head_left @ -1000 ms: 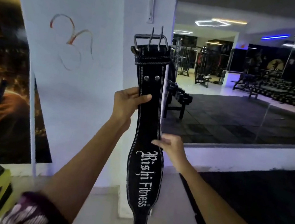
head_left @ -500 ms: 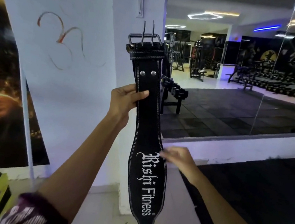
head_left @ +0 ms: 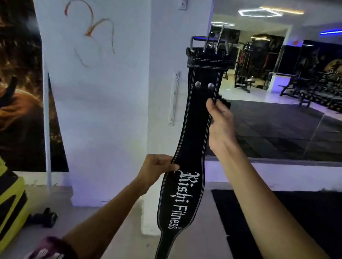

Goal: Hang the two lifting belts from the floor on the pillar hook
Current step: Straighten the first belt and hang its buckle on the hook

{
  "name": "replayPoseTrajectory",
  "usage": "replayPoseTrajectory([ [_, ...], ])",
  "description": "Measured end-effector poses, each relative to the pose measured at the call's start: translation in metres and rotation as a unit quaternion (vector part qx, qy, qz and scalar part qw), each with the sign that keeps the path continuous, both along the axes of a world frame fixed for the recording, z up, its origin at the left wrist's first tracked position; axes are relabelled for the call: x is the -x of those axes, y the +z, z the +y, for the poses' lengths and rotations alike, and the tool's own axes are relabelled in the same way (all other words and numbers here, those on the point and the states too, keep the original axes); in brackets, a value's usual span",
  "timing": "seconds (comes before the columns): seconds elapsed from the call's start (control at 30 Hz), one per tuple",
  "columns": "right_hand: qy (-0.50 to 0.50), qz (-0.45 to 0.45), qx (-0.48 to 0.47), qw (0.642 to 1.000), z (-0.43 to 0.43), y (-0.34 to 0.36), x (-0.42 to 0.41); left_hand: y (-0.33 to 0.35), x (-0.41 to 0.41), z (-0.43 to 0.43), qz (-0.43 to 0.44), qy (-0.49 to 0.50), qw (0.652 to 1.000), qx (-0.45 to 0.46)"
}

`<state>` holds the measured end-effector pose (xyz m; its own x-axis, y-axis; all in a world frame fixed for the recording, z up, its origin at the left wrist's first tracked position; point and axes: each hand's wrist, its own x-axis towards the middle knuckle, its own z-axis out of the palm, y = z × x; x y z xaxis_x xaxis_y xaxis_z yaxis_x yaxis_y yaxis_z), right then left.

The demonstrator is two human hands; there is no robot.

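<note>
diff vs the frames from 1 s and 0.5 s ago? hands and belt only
The hands swapped places. The left hand slid down from near the rivets to the belt's left edge by the lettering. The right hand rose from mid-belt and gripped the right edge under the rivets. The belt stayed upright, buckle on top, unhung.

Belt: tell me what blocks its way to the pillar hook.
Nothing visible does. The belt is held upright by the left hand and right hand, just right of the pillar. I cannot pick out the hook itself.
</note>
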<state>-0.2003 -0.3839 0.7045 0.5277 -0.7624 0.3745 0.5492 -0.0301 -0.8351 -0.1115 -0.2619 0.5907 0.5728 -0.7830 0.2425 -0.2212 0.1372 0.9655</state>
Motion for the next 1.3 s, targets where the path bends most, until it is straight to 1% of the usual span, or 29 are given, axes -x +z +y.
replayPoseTrajectory([
  [0.07, -0.002, 0.003, 0.0, 1.0, 0.0, -0.003, 0.0, 0.01, -0.003, -0.006, -0.003, 0.006, 1.0, 0.012],
  [0.13, 0.001, 0.0, -0.007, 1.0, 0.001, -0.002, -0.001, 0.021, -0.004, -0.012, 0.022, 0.009, 0.999, 0.043],
  [0.17, 0.001, -0.004, -0.011, 1.0, 0.002, -0.001, -0.001, 0.016, -0.006, -0.014, 0.031, 0.013, 0.999, 0.043],
  [0.2, 0.006, -0.009, -0.013, 1.0, 0.001, 0.0, -0.001, 0.002, -0.009, -0.012, 0.025, 0.016, 0.999, 0.018],
  [0.27, 0.014, -0.009, -0.012, 1.0, -0.002, 0.001, 0.002, -0.037, -0.016, -0.004, -0.022, 0.012, 0.995, -0.098],
  [0.3, 0.016, -0.005, -0.01, 1.0, -0.003, 0.0, 0.005, -0.053, -0.019, 0.001, -0.057, 0.005, 0.984, -0.168],
  [0.33, 0.018, 0.0, -0.013, 1.0, -0.004, -0.002, 0.006, -0.059, -0.022, 0.004, -0.087, -0.006, 0.972, -0.219],
  [0.37, 0.019, 0.006, -0.015, 1.0, -0.004, -0.003, 0.007, -0.056, -0.026, 0.004, -0.1, -0.017, 0.966, -0.239],
  [0.4, 0.019, 0.013, -0.016, 1.0, -0.006, -0.005, 0.007, -0.043, -0.025, 0.001, -0.097, -0.022, 0.97, -0.22],
  [0.43, 0.019, 0.018, -0.018, 1.0, -0.007, -0.006, 0.008, -0.022, -0.022, -0.002, -0.082, -0.025, 0.981, -0.174],
  [0.5, 0.027, 0.027, -0.013, 0.999, -0.005, -0.009, 0.009, 0.031, -0.009, -0.009, -0.039, -0.013, 0.998, -0.038],
  [0.57, 0.046, 0.032, 0.008, 0.998, -0.001, -0.016, 0.011, 0.079, 0.001, -0.014, 0.001, 0.019, 0.997, 0.079],
  [0.6, 0.051, 0.036, 0.02, 0.998, 0.002, -0.021, 0.011, 0.094, 0.004, -0.016, 0.005, 0.035, 0.994, 0.105],
  [0.7, 0.042, 0.051, 0.066, 0.996, 0.007, -0.031, 0.016, 0.114, 0.011, -0.018, -0.004, 0.049, 0.993, 0.104],
  [0.83, 0.017, 0.089, 0.12, 0.989, 0.001, -0.054, 0.026, 0.115, 0.017, -0.019, 0.024, 0.046, 0.991, 0.127],
  [0.9, 0.029, 0.155, 0.138, 0.978, -0.003, -0.088, 0.032, 0.119, 0.016, -0.018, 0.031, 0.054, 0.988, 0.144],
  [0.93, 0.038, 0.204, 0.15, 0.967, -0.005, -0.111, 0.038, 0.12, 0.015, -0.017, 0.033, 0.054, 0.987, 0.148],
  [1.03, 0.069, 0.347, 0.183, 0.917, -0.01, -0.158, 0.056, 0.119, 0.01, -0.015, 0.031, 0.048, 0.987, 0.149],
  [1.07, 0.073, 0.364, 0.188, 0.909, -0.01, -0.159, 0.06, 0.118, 0.01, -0.014, 0.031, 0.045, 0.988, 0.148],
  [1.1, 0.074, 0.351, 0.19, 0.914, -0.01, -0.153, 0.06, 0.117, 0.011, -0.014, 0.032, 0.041, 0.988, 0.147],
  [1.17, 0.057, 0.268, 0.175, 0.946, -0.006, -0.129, 0.054, 0.116, 0.013, -0.015, 0.031, 0.032, 0.988, 0.149],
  [1.23, 0.028, 0.192, 0.157, 0.968, 0.0, -0.109, 0.046, 0.12, 0.015, -0.017, 0.028, 0.026, 0.987, 0.157],
  [1.3, 0.006, 0.197, 0.155, 0.968, 0.003, -0.123, 0.044, 0.128, 0.016, -0.017, 0.021, 0.025, 0.985, 0.17],
])
